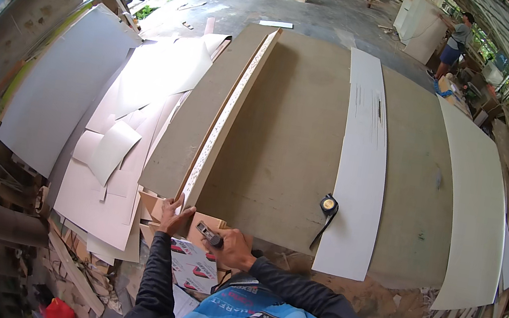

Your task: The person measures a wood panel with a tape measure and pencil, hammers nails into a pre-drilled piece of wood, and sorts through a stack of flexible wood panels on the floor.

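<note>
A long, narrow wooden board (233, 104) with a white, dark-speckled strip along it runs away from me across the brown work surface (288, 151). My left hand (176, 214) grips its near end, fingers around the edge. In my right hand (234, 249) is a small black and silver hand tool (210, 234), its exact kind unclear. That hand is closed around the tool, just right of the board's near end. A cardboard-brown block (197, 224) and a printed white box (192, 265) are close below my hands.
A black tape measure (328, 204) lies beside a long white sheet (361, 162). Another white sheet (473, 211) covers the right side. Pale sheet offcuts (118, 148) are stacked at left, with wood scraps (76, 270) beneath. A person (456, 48) stands at the far right.
</note>
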Available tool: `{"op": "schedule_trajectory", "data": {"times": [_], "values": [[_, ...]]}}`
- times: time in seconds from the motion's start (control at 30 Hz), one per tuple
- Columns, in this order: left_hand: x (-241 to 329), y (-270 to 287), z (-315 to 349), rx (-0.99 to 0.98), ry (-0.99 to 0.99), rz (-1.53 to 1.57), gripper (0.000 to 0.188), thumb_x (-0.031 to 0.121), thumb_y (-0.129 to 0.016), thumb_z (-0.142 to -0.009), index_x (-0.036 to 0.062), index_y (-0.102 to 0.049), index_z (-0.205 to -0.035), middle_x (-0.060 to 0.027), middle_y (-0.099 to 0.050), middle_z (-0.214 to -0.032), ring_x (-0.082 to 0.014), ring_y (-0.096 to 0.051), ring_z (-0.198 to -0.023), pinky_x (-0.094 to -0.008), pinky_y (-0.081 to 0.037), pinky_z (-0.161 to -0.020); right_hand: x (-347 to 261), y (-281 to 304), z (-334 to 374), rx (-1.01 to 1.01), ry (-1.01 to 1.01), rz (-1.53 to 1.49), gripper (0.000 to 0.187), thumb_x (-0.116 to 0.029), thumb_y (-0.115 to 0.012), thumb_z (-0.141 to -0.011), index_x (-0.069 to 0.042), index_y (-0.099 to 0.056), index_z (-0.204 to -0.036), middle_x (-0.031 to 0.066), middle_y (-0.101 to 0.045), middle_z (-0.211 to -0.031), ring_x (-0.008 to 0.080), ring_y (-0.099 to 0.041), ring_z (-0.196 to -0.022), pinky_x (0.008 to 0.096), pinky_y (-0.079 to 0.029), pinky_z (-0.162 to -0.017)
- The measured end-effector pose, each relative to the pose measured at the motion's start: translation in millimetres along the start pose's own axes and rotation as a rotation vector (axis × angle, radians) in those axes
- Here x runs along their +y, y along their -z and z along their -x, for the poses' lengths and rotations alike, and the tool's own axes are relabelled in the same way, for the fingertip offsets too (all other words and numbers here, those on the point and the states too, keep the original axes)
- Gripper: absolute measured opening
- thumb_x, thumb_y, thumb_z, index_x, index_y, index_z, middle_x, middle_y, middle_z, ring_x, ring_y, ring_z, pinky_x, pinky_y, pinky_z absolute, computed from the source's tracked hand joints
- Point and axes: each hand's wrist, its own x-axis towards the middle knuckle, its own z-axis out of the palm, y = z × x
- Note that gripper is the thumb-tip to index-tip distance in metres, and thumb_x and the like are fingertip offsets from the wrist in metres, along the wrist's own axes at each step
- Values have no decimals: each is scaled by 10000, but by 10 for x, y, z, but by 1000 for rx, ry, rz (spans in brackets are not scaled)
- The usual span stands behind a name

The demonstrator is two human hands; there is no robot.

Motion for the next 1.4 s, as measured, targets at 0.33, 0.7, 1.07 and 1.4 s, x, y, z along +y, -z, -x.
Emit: {"op": "schedule_trajectory", "data": {"times": [0.33, 0.7, 1.07, 1.4], "values": [[259, -483, 685, -129, -34, 409, 649, 392, -718, -744, 77, -534, -1280, -147, -445, -1153, -250, -401, -1133, -347, -319, -992, -595, 416, 618, -165, -58, 61, 272, -114, -655, -701, -30, -646, -960, 237, -605, -742, 372, -614, -687, 394, -483, -619], [553, -1122, 1186, -687, 233, 1051, 419, 297, -577, -890, 21, -534, -1202, -44, -481, -1177, -151, -479, -1103, -289, -367, -948, -1104, 874, 733, 0, -166, -435, 263, -237, -665, -851, -20, -612, -992, 142, -644, -850, 258, -585, -674, 295, -486, -721], [1018, -978, 1041, -374, -100, 538, 572, 273, -640, -765, 4, -499, -1250, -159, -422, -1262, -280, -360, -1229, -361, -255, -1051, 631, 836, 664, 523, -668, -778, 176, -187, -586, -868, -59, -474, -914, 32, -503, -791, 104, -517, -611, 254, -460, -531], [1323, -1213, 519, -606, -25, 850, 599, -64, -590, -631, -4, -450, -1210, -106, -555, -1073, -200, -576, -932, -312, -487, -790, 877, 450, 511, 716, -697, -963, 242, -300, -546, -896, -63, -502, -869, 50, -548, -711, 137, -552, -544, 284, -466, -443]]}}
